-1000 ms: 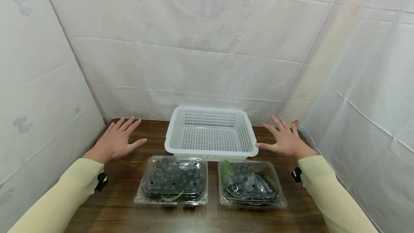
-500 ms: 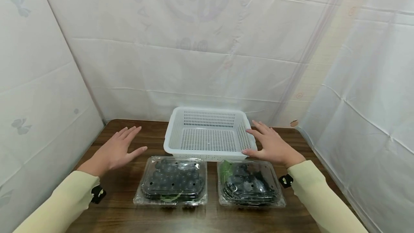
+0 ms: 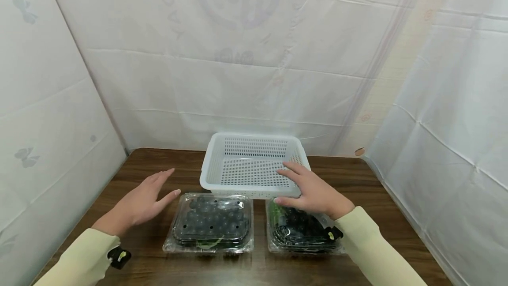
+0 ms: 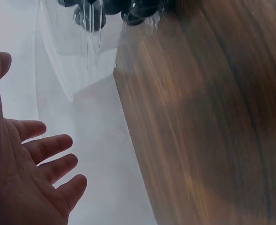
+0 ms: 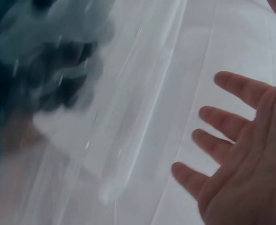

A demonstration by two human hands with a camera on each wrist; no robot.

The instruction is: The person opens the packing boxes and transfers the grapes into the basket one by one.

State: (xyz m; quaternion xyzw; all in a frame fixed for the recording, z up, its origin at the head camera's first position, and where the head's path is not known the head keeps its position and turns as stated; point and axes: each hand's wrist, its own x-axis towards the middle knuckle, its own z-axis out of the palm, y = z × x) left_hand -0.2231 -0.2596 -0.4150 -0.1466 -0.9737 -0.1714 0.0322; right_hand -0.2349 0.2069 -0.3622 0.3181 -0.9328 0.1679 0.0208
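Note:
Two clear plastic clamshell boxes of dark grapes lie side by side in the head view, the left box (image 3: 212, 222) and the right box (image 3: 285, 239). My left hand (image 3: 136, 202) hovers beside the left box, fingers extended, thumb near its upper left corner. My right hand (image 3: 315, 191) reaches over the back of the right box with spread fingers and overlaps the white basket (image 3: 210, 171). The right wrist view shows the fingers (image 5: 212, 119) apart from the clear lid. Neither hand holds anything. Part of the right box is hidden under the right hand and sleeve.
The perforated white basket stands behind the two boxes on a brown wooden table (image 3: 178, 272). White sheeting (image 3: 254, 92) closes off the back and both sides.
My right hand has moved left and toward me, from beside the basket to above the right box. My left hand has come slightly nearer to me, beside the left box.

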